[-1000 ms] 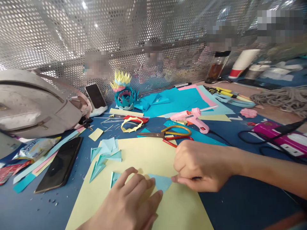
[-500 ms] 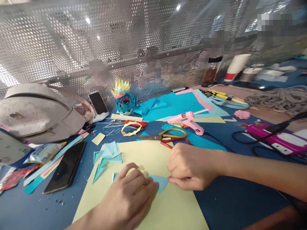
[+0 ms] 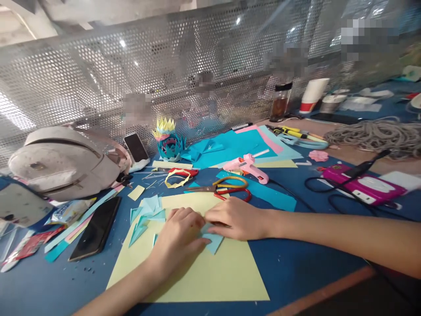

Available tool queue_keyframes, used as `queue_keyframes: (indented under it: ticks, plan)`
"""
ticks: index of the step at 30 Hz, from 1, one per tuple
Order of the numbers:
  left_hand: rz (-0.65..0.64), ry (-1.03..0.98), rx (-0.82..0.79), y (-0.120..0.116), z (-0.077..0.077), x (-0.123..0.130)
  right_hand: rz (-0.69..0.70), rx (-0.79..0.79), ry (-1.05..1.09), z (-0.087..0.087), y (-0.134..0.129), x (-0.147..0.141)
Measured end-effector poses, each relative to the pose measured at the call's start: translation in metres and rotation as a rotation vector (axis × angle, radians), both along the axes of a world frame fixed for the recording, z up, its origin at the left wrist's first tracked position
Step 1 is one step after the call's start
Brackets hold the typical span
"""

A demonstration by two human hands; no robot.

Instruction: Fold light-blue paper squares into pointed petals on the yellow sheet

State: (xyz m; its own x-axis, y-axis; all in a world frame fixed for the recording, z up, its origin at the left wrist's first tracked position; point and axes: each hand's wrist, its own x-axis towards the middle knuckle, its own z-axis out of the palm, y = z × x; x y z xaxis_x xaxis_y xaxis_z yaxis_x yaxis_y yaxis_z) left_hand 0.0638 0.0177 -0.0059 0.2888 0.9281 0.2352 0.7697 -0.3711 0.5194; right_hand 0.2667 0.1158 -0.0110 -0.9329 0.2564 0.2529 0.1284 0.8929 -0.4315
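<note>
Both hands meet over a small light blue piece of paper [image 3: 214,244] that lies on a large pale yellow sheet [image 3: 210,281]. My left hand [image 3: 180,235] is closed at the paper's left edge, with the thumb against it. From the right, my right hand [image 3: 232,218] presses its closed fingers on the paper's upper part. The fingers hide much of the piece. Several folded light blue paper pieces [image 3: 149,213] rest on the sheet to the left of my hands. Scissors [image 3: 226,188] with yellow and red handles lie just beyond my right hand.
A pink glue gun [image 3: 247,166] and blue paper sheets [image 3: 237,147] lie beyond the scissors. On the left are a black phone [image 3: 95,228] and a pale backpack [image 3: 69,162]. A folded-paper crown-like piece [image 3: 171,145] stands at the back. A magenta power strip [image 3: 365,184] sits right.
My hands have come together over the light blue paper, the right hand moving left onto it. The view has shifted, showing more of the yellow sheet's near edge.
</note>
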Motion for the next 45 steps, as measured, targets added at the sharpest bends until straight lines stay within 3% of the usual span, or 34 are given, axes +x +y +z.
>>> queue_keyframes:
  ticks: [5, 9, 15, 20, 23, 28, 31, 38, 45]
  plan:
    - [0.090, -0.115, -0.064, 0.005, 0.004, -0.004, -0.138, -0.293, 0.061, 0.009, -0.001, -0.001]
    - [0.123, -0.200, -0.118, 0.006, 0.010, -0.006, -0.087, -0.333, 0.003, 0.010, -0.003, -0.001]
    - [0.112, -0.181, -0.157, 0.001, 0.008, -0.005, -0.135, -0.139, -0.071, 0.007, -0.008, -0.002]
    - [0.072, -0.082, -0.040, -0.001, 0.000, -0.009, -0.100, 0.055, -0.052, 0.005, -0.008, -0.001]
    - [0.015, -0.055, 0.071, -0.003, -0.005, -0.011, -0.005, 0.090, 0.031, 0.004, -0.002, 0.000]
    - [-0.152, -0.035, 0.244, -0.011, -0.012, -0.014, 0.314, 0.205, 0.083, 0.004, 0.014, 0.002]
    - [-0.230, 0.056, 0.397, -0.015, -0.012, -0.015, 0.408, 0.237, 0.087, 0.004, 0.022, 0.003]
    - [-0.225, 0.152, 0.549, -0.015, -0.016, -0.013, 0.446, 0.240, 0.097, 0.003, 0.027, 0.003]
    - [-0.271, 0.179, 0.557, -0.017, -0.023, -0.017, 0.455, 0.238, 0.079, 0.005, 0.027, 0.004]
